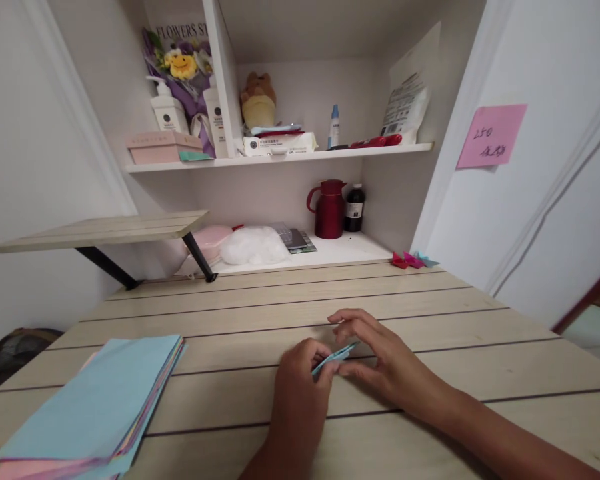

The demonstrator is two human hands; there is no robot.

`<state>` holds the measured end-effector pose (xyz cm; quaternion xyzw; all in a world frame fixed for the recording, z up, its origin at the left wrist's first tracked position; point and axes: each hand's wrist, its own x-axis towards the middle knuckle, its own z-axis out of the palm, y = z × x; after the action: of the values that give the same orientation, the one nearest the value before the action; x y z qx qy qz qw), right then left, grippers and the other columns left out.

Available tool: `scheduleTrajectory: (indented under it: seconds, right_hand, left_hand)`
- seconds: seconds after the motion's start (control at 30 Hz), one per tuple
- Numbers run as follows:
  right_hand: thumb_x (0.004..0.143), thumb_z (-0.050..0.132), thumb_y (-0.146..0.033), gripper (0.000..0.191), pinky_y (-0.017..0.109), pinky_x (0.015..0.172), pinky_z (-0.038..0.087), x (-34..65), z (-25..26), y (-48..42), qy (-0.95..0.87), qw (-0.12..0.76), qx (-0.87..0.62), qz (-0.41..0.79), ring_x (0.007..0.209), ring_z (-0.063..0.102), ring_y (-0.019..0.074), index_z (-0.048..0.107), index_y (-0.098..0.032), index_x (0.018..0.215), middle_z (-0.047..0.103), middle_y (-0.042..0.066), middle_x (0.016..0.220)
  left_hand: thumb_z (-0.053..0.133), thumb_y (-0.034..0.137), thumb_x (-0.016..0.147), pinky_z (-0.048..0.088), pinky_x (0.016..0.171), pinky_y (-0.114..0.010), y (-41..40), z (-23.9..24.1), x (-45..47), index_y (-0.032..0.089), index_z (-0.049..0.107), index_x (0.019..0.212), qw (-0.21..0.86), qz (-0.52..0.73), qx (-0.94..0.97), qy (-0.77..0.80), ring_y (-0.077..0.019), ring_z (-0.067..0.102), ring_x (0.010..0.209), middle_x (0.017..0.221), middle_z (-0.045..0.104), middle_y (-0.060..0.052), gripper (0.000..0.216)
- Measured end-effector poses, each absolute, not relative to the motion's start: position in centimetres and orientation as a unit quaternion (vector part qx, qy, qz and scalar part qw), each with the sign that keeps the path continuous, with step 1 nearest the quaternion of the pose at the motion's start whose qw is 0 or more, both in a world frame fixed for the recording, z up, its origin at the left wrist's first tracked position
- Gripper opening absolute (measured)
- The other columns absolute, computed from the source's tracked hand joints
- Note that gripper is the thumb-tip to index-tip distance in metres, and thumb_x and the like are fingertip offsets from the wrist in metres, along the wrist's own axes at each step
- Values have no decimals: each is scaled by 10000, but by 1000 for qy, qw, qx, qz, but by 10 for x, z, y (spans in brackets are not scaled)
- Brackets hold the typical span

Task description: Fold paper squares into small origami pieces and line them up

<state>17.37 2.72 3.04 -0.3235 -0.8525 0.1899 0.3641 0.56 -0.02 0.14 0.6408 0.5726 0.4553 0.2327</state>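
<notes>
Folded blue paper (345, 353): thin, flat, creased layers narrowing to a point, held tilted just above the front middle of the tabletop (220, 383), between the two hands.
Tabletop surface: pale wood-grain planks parted by dark, narrow grooves.
Paper stack (97, 393): smooth rectangular sheets, light blue uppermost, with pink, yellow and purple edges fanned beneath, at the left.
Small folded pieces (413, 261): red, magenta and pale blue paper with pointed corners, together at the far right corner.
Red jug (329, 212): rounded body with a looped handle, beside a dark bottle (355, 208) whose white label is too small to read.
Pink note (493, 137): square paper on the wall, handwritten "250" above a scrawl that cannot be made out.
Bouquet (183, 65): a yellow smiling flower against purple wrapping, "FLOWERS ST" printed above, cut off by the divider.
Left hand (303, 373): fingers curled in, thumb and forefinger pinching the blue paper.
Right hand (380, 353): fingers parted around the paper's right end, thumb and forefinger well separated; whether the thumb touches it cannot be told.
</notes>
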Motion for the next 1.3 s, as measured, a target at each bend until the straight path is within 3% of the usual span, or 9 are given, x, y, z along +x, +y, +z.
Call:
scheduleTrajectory:
  seconds: [0.47, 0.63, 0.8, 1.0, 1.2, 1.3]
  right_hand:
    - [868, 571, -164, 103, 307, 908, 457, 175, 29, 27, -862, 350, -312, 192, 1151, 514, 197, 509, -239, 902, 526, 77, 1171]
    - [841, 568, -107, 132, 279, 821, 485, 174, 27, 28, -863, 340, -318, 197, 994, 570, 170, 565, -231, 886, 506, 60, 1153]
    - [858, 530, -91, 172, 251, 719, 483, 172, 31, 26, -868, 329, -323, 185, 834, 565, 141, 627, -225, 899, 519, 39, 996]
    - [848, 518, -78, 205, 281, 730, 480, 173, 37, 24, -877, 307, -327, 174, 842, 557, 160, 656, -224, 889, 516, 48, 991]
    - [817, 626, -202, 42, 306, 785, 481, 170, 29, 31, -784, 395, -357, 318, 925, 571, 187, 621, -215, 856, 555, 60, 1070]
    - [765, 694, -252, 307, 286, 700, 471, 166, 23, 36, -693, 431, -363, 450, 769, 578, 154, 549, -220, 1033, 599, 17, 891]
  left_hand:
    - [583, 143, 739, 386, 649, -236, -1, 10, 4, 204, 588, 747, 266, 440, 642, 569, -143, 560, 656, 703, 629, 23, 61]
    - [574, 128, 728, 399, 670, -246, 0, 10, 4, 203, 598, 766, 283, 435, 641, 565, -157, 586, 703, 739, 650, 9, 88]
    - [567, 148, 732, 405, 673, -253, 0, 7, 4, 208, 617, 795, 297, 434, 640, 560, -167, 592, 724, 745, 655, 1, 100]
    - [580, 146, 706, 405, 644, -257, 1, 5, 3, 209, 661, 790, 289, 442, 650, 547, -179, 591, 703, 720, 659, -9, 132]
    - [583, 244, 743, 394, 576, -235, 4, 8, 1, 195, 665, 710, 325, 474, 610, 546, -158, 563, 601, 598, 614, 8, 101]
    - [582, 270, 743, 378, 541, -220, 4, 11, 1, 190, 656, 698, 357, 486, 577, 551, -142, 537, 554, 552, 585, 25, 118]
